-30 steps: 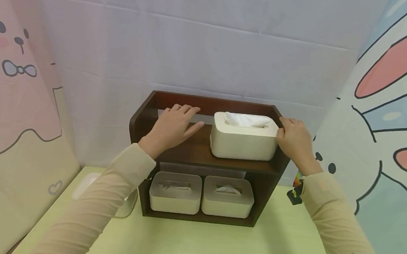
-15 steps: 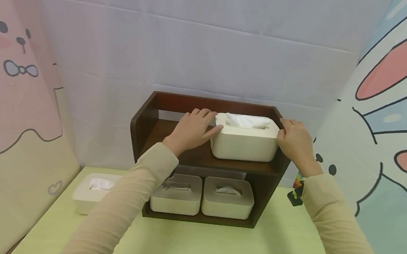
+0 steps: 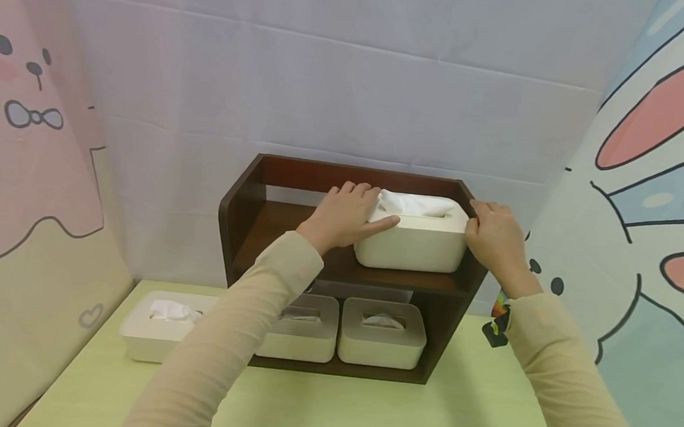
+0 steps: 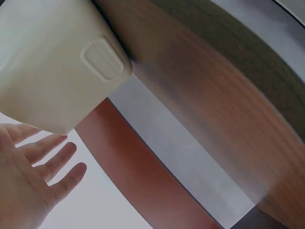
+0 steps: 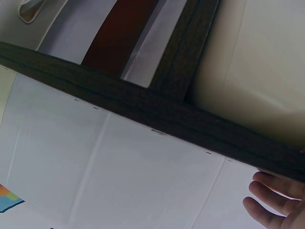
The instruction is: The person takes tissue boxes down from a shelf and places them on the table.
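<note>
A cream tissue box (image 3: 413, 250), tissue poking from its slot, stands at the right end of the brown wooden shelf's upper level (image 3: 284, 221). My left hand (image 3: 342, 215) lies over the box's left top edge, its fingers fairly straight. In the left wrist view, the fingers of the left hand (image 4: 33, 174) spread beside the top of the tissue box (image 4: 52, 71). At the shelf's right side panel, my right hand (image 3: 497, 243) grips the upper edge. In the right wrist view, the right hand's fingers (image 5: 269, 206) show along the outer side of the dark panel (image 5: 138, 106).
Two more tissue boxes, one on the left (image 3: 303, 348) and one on the right (image 3: 381, 354), fill the lower level. Another tissue box (image 3: 145, 345) stands on the light green table (image 3: 328, 411), left of the shelf. A small black object (image 3: 496, 333) is near the right wrist.
My left hand has moved right from above the upper level onto the tissue box's left top edge. My right hand stays at the side panel, and the box looks unmoved.
</note>
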Demonstrator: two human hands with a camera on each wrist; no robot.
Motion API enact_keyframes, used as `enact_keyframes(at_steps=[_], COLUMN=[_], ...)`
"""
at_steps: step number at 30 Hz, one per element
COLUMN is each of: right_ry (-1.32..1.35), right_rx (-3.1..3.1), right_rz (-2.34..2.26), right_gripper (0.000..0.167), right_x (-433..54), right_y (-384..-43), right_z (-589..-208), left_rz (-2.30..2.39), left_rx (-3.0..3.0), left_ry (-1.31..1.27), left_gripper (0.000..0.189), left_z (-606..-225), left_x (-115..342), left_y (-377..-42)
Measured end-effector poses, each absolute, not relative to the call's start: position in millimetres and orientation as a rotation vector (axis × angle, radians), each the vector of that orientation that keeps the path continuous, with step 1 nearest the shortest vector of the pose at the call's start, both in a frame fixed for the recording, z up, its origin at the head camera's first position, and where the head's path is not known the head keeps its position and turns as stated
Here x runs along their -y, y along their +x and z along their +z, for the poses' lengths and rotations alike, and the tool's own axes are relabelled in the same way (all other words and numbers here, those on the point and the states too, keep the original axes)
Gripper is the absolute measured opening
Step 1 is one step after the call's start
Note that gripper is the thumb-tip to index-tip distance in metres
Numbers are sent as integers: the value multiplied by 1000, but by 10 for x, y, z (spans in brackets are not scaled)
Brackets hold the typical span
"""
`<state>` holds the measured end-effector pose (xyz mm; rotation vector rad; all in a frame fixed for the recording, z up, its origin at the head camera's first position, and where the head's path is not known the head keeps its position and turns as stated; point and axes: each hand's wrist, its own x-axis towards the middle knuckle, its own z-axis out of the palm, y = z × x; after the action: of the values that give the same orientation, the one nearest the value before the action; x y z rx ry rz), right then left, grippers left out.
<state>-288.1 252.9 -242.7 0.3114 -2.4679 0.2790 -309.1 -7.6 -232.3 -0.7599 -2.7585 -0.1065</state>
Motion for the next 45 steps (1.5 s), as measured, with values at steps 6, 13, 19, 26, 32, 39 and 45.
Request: enact_keyframes(at_steps=[6, 13, 19, 26, 32, 39, 45], right_ry=[307, 310, 316, 310, 307, 305, 296], right_rx=[2475, 2467, 2451, 2455, 2458, 2457, 2461], right_rz=[284, 276, 270, 267, 273, 269, 272], right_gripper=[40, 40, 39, 40, 40, 40, 39], right_x=[-2536, -2539, -2530, -2533, -2537, -2528, -2529], right_y=[-2886, -2887, -2900, -2908, -2904, -2905, -2906], right_z=[-2435, -2440, -2447, -2449, -2437, -2431, -2439], left_rz=[-124, -145, -155, -198, -209, -237, -216], left_rx=[2827, 2886, 2908, 2879, 2890, 2926, 2936], left_ry=[-766, -789, -806, -842, -863, -875, -866], left_gripper=[88, 93, 99, 99, 100, 100, 100], left_z=[-2309, -2301, -2325, -2350, -2320, -2292, -2266], left_x=[30, -37, -71, -65, -7, 100, 163], left_y=[-3119, -3144, -3185, -3231, -3193, -3160, -3131])
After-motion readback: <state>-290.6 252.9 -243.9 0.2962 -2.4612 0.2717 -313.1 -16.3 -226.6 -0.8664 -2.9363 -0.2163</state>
